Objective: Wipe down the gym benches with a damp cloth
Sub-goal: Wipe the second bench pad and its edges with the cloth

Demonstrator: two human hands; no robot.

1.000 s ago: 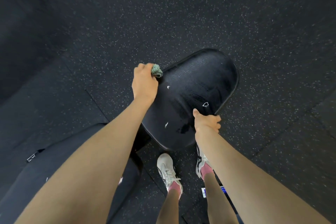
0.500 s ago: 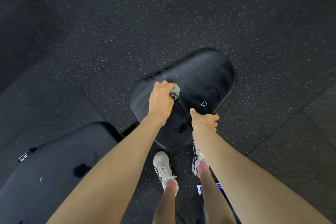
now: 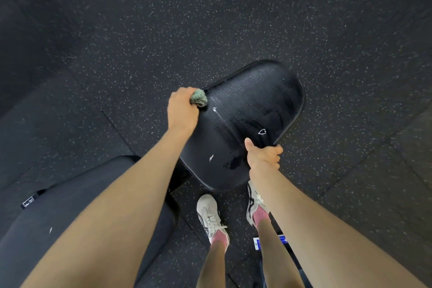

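A black padded bench seat (image 3: 254, 103) with wet streaks and small tears lies below me. My left hand (image 3: 183, 110) grips a balled-up green cloth (image 3: 198, 98) and presses it on the seat's far left edge. My right hand (image 3: 264, 155) grips the seat's right near edge, thumb on top and fingers curled under the rim. A second, longer black pad (image 3: 58, 208) lies at the lower left, partly hidden under my left arm.
Speckled black rubber flooring (image 3: 210, 18) surrounds the bench. My feet in white sneakers (image 3: 210, 215) stand just in front of the seat. A blue and white label (image 3: 257, 243) shows on the bench frame near my right foot.
My left hand has swept the cloth from the middle of the seat back out to its far left edge. My right hand has kept its grip on the seat's edge.
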